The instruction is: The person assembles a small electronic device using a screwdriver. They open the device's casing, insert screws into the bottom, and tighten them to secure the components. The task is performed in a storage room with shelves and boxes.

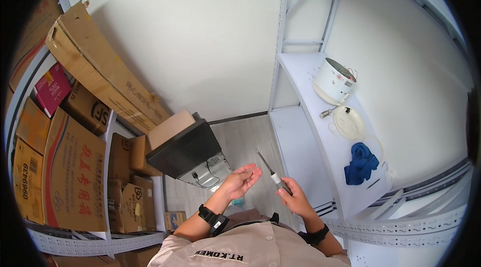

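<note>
My right hand (293, 197) is wrapped round the grey and white handle of a screwdriver (275, 178), its metal shaft slanting up and to the left. Beside the shaft, my left hand (242, 182) is turned palm up with its fingers stretched out and slightly cupped; whether something tiny lies in it is too small to tell. Over on the right shelf (325, 139) stands a white, flower-patterned rice cooker body (331, 82), with wires showing at its rim. In front of it lie a round cream cover (349, 122) and a small greyish part (328, 112).
A crumpled blue cloth (361, 164) and a thin dark stick (373, 184) lie nearer on the right shelf. Cardboard boxes (75, 171) fill the left rack. A long carton (105, 71) leans there, beside a black and silver appliance (185, 149) with a box (172, 130) on top.
</note>
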Demonstrator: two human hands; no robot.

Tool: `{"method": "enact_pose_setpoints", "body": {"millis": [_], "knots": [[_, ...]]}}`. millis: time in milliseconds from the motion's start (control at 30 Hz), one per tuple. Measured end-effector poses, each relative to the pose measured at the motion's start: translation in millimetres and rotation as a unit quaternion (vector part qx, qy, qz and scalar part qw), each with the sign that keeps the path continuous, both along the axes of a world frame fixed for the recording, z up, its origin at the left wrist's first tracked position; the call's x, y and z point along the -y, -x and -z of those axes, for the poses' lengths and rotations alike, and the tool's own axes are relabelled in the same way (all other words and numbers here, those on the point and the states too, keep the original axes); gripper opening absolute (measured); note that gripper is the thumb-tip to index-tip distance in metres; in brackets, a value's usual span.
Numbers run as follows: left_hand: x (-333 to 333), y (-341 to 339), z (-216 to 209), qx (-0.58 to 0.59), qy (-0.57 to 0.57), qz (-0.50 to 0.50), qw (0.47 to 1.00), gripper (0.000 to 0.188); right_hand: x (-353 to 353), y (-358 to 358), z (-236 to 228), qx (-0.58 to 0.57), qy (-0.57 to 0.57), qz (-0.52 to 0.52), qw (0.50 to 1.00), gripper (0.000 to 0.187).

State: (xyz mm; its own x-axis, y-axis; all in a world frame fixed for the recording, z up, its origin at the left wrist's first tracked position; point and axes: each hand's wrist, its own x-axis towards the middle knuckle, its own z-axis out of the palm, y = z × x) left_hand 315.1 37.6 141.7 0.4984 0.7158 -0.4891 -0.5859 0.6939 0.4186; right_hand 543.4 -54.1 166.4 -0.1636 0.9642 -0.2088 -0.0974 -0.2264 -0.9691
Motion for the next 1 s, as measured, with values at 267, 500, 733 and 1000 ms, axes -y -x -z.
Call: {"method": "enact_pose_setpoints", "body": {"millis": [267,500,733,1000], "knots": [[46,-54,-36,0.07,0.019,0.032,0.997,0.027,24,-15,-31,0.141,-0.124,0.064,0.98,0.043],[72,-66,-41,0.074,-0.045,0.076,0.993,0.025,44,-16,-42,0.132,-0.166,0.084,0.974,0.037],[86,-62,-40,-0.002,-0.039,0.028,0.999,0.021,58,-18,-31,0.126,-0.14,0.086,0.978,0.039],[87,-43,-19,-0.02,-0.032,-0.055,0.998,0.021,68,-25,-16,0.112,-0.105,0.056,0.987,0.041]]}}
